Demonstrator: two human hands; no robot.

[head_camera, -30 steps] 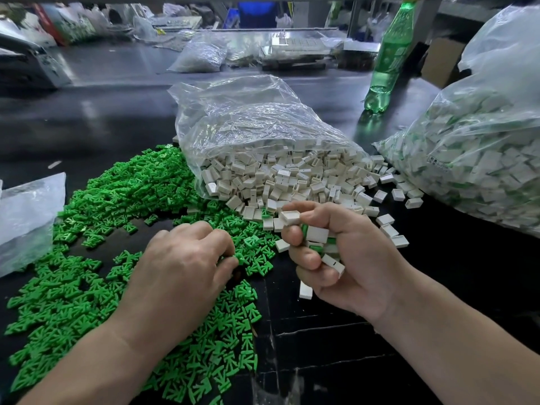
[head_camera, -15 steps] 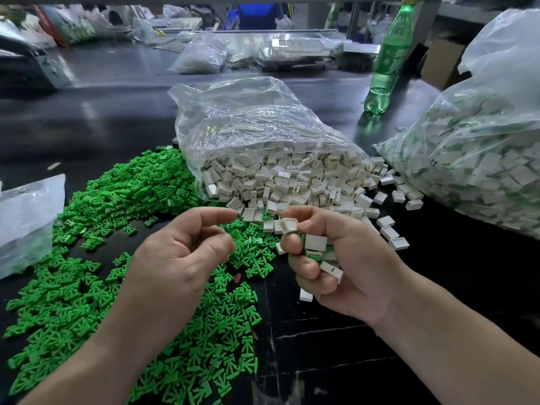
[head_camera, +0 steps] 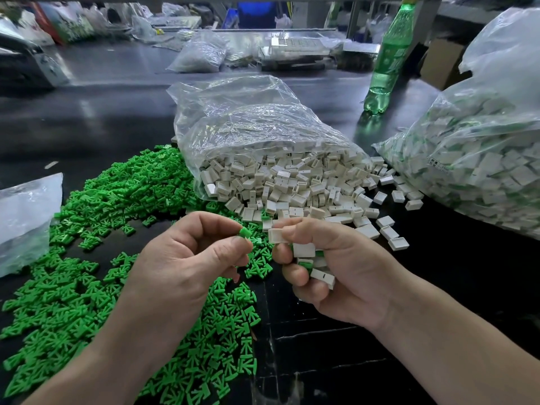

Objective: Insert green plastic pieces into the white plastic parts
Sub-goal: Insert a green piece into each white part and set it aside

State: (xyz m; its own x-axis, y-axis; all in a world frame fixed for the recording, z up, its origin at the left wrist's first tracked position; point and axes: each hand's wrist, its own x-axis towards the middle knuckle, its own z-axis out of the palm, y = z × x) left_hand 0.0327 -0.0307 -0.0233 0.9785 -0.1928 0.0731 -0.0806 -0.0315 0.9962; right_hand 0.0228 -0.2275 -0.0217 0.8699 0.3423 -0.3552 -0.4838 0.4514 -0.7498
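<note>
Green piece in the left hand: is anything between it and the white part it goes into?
Nothing visible. The left hand pinches the green piece just left of the white part pinched by the right hand, with only open air between them.

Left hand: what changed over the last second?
The left hand rose off the green pile and now pinches one green piece, brought close to the white part pinched by the right hand. That hand kept gripping several more white parts; the bags stayed put.
</note>
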